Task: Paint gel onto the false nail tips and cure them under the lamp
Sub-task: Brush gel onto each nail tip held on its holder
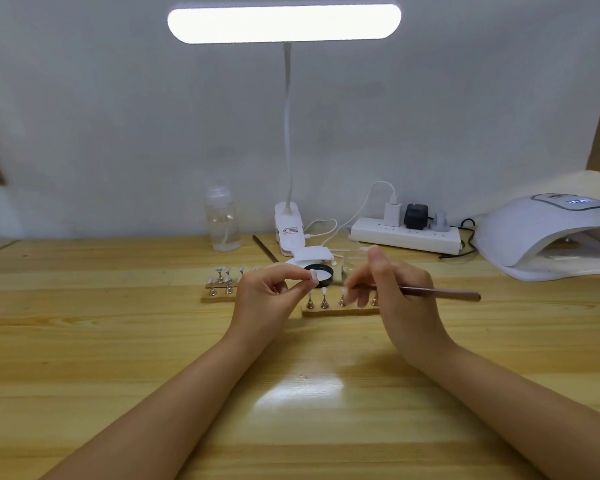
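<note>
1. The left hand (269,296) pinches a false nail tip (313,276) between thumb and fingertips, raised above the surface (118,341).
2. The right hand (392,292) grips a brush (437,292), handle pointing away to its right.
3. Just below both hands, a wooden holder (340,310) carries more tips on metal stands.
4. The curing lamp (548,233) sits far right of the right hand.

On my pale wooden table (118,341) stand a clear plastic bottle (222,221), a white clip-on desk light (284,24) and a white power strip (406,235) holding three plugs.
</note>
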`<state>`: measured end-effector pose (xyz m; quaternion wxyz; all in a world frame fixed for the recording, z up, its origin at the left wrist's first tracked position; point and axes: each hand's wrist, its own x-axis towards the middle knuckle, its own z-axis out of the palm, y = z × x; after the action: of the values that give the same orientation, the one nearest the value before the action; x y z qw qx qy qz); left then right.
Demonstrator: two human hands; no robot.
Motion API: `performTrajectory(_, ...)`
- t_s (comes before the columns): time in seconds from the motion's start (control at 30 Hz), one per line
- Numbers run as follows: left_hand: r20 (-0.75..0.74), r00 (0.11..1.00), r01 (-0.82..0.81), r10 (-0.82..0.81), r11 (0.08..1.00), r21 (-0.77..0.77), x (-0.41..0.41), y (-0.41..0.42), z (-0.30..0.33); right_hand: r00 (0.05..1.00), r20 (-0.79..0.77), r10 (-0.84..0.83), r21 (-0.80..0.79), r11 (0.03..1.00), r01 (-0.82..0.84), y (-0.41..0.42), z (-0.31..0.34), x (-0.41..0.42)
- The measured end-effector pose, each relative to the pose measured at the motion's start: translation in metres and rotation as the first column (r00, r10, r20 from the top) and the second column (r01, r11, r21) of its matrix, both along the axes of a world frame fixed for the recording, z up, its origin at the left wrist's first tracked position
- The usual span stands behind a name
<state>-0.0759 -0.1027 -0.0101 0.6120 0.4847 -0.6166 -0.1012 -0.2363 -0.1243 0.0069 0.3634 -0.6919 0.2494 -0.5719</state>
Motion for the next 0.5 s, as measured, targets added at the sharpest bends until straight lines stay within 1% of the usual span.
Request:
performTrajectory(0.07,0.016,1.0,0.012,-0.012,1.0,-0.006,0.0,0.0,0.0,0.997,-0.047,-0.057,-0.096,0.994,0.052,-0.001,0.001,0.0)
performTrajectory(0.13,0.022,0.999,0.024,-0.023,1.0,-0.018,-0.001,0.0,0.0,0.993,-0.098,-0.061,-0.13,0.99,0.048,-0.002,0.002,0.0)
performTrajectory(0.23,0.062,0.996,0.068,-0.066,0.997,-0.033,-0.003,0.001,0.0,0.958,-0.26,-0.123,-0.246,0.968,0.057,-0.007,-0.005,0.0)
performTrajectory(0.3,0.092,0.991,0.1,-0.097,0.994,-0.033,-0.003,0.001,0.0,0.931,-0.334,-0.145,-0.286,0.957,0.047,-0.008,-0.007,0.001)
performTrajectory(0.4,0.117,0.983,0.145,-0.139,0.988,-0.044,-0.004,0.002,0.001,0.929,-0.321,-0.184,-0.351,0.934,0.064,-0.01,-0.008,0.002)
performTrajectory(0.5,0.137,0.98,0.148,-0.141,0.988,-0.04,-0.004,0.002,0.0,0.935,-0.299,-0.189,-0.362,0.929,0.072,-0.011,-0.008,0.001)
